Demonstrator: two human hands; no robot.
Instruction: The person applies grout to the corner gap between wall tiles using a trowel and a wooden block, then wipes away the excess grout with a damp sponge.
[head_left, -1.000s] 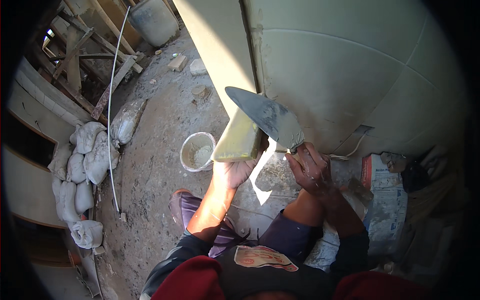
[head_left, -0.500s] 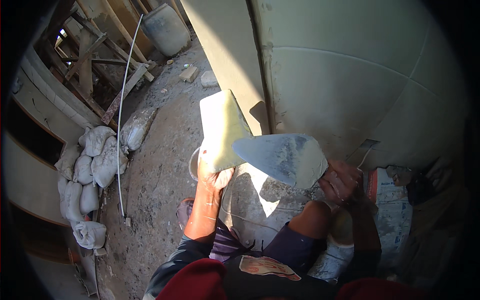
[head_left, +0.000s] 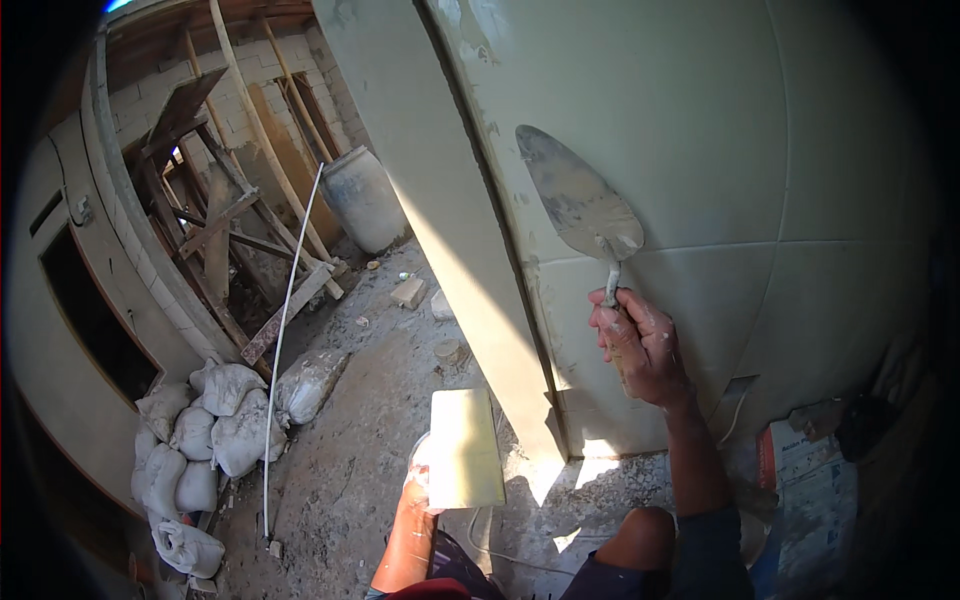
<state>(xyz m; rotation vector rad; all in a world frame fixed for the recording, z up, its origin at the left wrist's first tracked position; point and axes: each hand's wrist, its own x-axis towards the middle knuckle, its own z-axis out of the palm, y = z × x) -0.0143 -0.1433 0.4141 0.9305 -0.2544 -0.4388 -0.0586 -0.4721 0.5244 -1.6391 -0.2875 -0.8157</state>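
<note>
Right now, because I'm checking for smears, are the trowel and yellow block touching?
Apart: the head view shows the pillar in the gap between the trowel, in the right hand, and the block below.

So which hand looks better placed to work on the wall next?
Probably the right hand: it holds the trowel up in front of the greenish wall, though whether the two touch is unclear. The left hand is lower and further left, occupied with the pale yellow board.

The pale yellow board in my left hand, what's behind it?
Behind the pale yellow board, part of your left hand shows past its left edge, with rough ground beyond. The rest of the hand, and whatever the board blocks, cannot be seen.
</note>
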